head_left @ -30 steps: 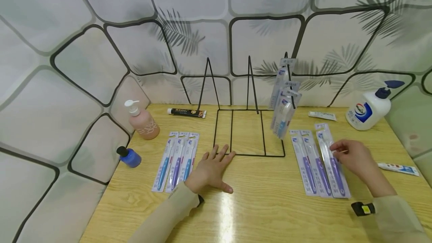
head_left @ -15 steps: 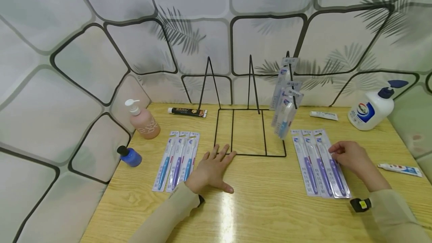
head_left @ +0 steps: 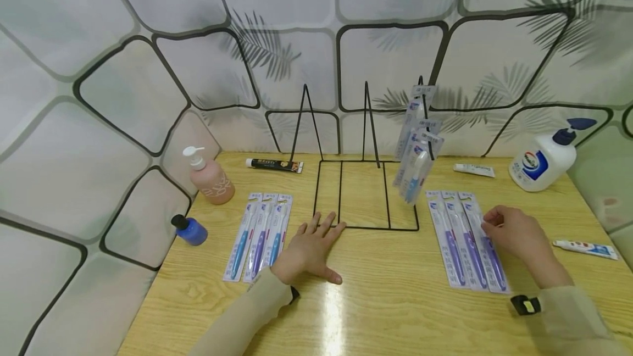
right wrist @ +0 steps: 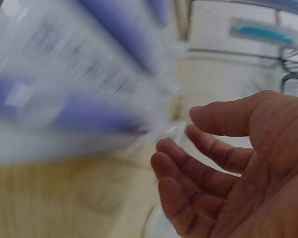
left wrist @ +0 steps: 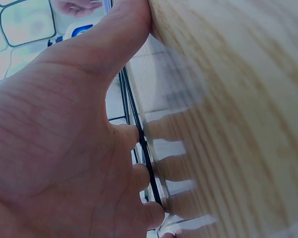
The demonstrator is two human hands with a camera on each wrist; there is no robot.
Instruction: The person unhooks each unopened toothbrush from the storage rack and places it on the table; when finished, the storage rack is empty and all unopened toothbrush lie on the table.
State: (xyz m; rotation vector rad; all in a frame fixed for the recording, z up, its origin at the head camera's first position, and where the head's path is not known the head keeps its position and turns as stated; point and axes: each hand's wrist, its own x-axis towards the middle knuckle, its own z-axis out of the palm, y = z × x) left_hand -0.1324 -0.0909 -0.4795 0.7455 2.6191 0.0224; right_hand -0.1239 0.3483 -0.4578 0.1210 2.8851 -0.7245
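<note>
My left hand (head_left: 307, 252) lies spread on the table, its fingertips resting on the front bar of the black wire rack (head_left: 366, 228). In the left wrist view, the fingers of that hand (left wrist: 89, 129) reach the dark bar. My right hand (head_left: 516, 235) is beside the rightmost packaged purple toothbrush (head_left: 487, 240), with fingers loosely bent. The right wrist view shows nothing between thumb and fingers of the hand (right wrist: 238, 158); whether a fingertip touches the pack, I cannot tell. Two more purple toothbrush packs (head_left: 455, 240) lie alongside it. Several toothbrush packs (head_left: 415, 163) hang on the rack's right hook.
Three packaged toothbrushes (head_left: 258, 240) lie left of the rack. Around them stand a pink pump bottle (head_left: 211, 180) and a blue bottle (head_left: 192, 231). A black toothpaste tube (head_left: 274, 165), small white tube (head_left: 473, 170), white-blue tube (head_left: 586, 248) and white pump bottle (head_left: 541, 163) edge the table.
The rightmost purple toothbrush pack has shifted left and lies lined up against the other two. My right hand has come off its face to its right edge. My left hand has stayed put.
</note>
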